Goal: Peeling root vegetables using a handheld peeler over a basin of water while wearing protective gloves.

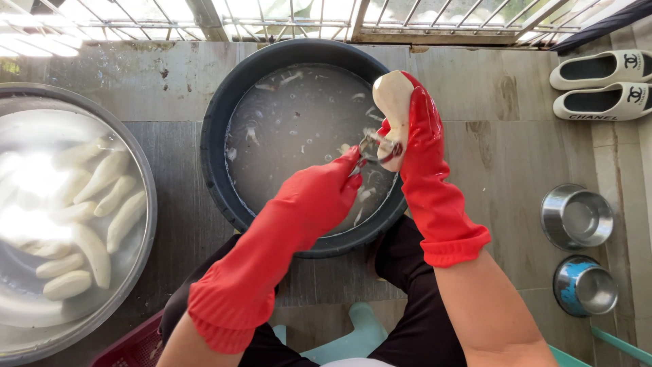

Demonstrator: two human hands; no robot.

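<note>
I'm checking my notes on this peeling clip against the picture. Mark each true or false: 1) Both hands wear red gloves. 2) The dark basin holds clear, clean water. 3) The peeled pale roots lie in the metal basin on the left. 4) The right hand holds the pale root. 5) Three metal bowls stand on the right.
1) True: the left hand and the right hand both wear red rubber gloves.
2) False: the dark basin holds murky water with floating peel scraps.
3) True: the peeled roots lie in the metal basin.
4) True: its grip closes on the pale root.
5) False: only two metal bowls stand there.
</note>
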